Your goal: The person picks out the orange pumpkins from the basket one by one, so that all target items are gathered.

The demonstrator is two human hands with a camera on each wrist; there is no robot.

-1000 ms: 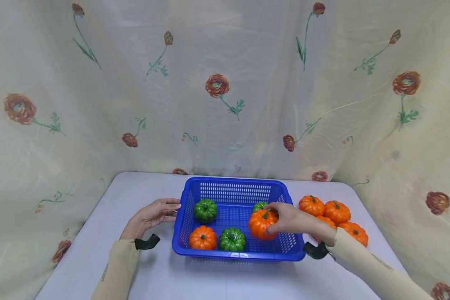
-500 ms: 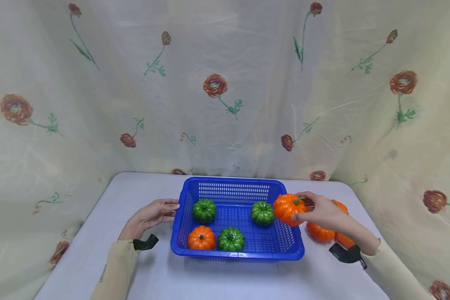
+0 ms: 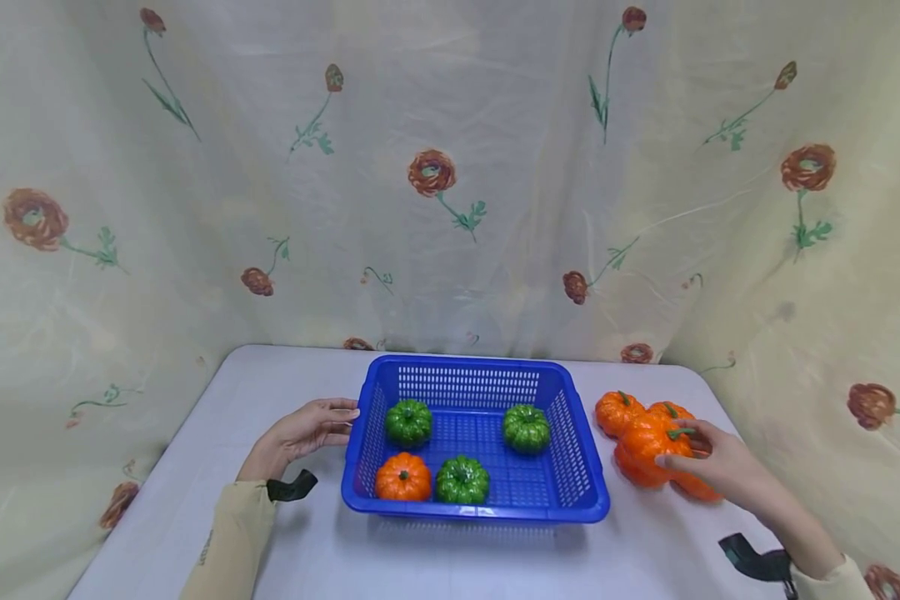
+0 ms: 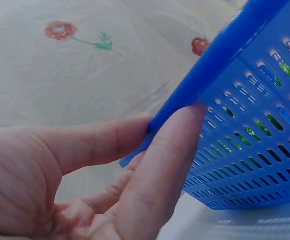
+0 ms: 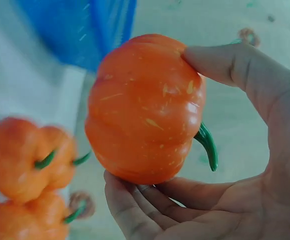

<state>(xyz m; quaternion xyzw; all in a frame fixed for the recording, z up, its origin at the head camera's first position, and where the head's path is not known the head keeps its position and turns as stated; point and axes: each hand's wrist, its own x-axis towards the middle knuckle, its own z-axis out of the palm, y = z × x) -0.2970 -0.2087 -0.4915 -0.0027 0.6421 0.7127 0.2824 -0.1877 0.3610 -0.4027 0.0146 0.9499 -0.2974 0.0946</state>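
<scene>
My right hand (image 3: pixel 727 468) grips an orange pumpkin (image 5: pixel 145 110) with a curved green stem, thumb on one side and fingers on the other. In the head view it overlaps other orange pumpkins (image 3: pixel 617 413) right of the blue plastic basket (image 3: pixel 476 512), partly hiding them. At the basket's left side, my left hand (image 3: pixel 311 432) pinches the rim between thumb and fingers, as the left wrist view shows. Inside the basket are three green pumpkins (image 3: pixel 527 429), two at the left and front and one at the right. One orange pumpkin (image 3: pixel 403 477) sits in the front left corner.
The basket has slotted walls and stands on a white table (image 3: pixel 285 550). Behind and around the table hangs a pale curtain (image 3: pixel 495 108) printed with red flowers. In the right wrist view, several orange pumpkins (image 5: pixel 15 160) cluster close by the held one.
My right hand has lifted the orange pumpkin out of the basket's right side and carried it right, over to the other orange pumpkins. The left hand has stayed at the rim.
</scene>
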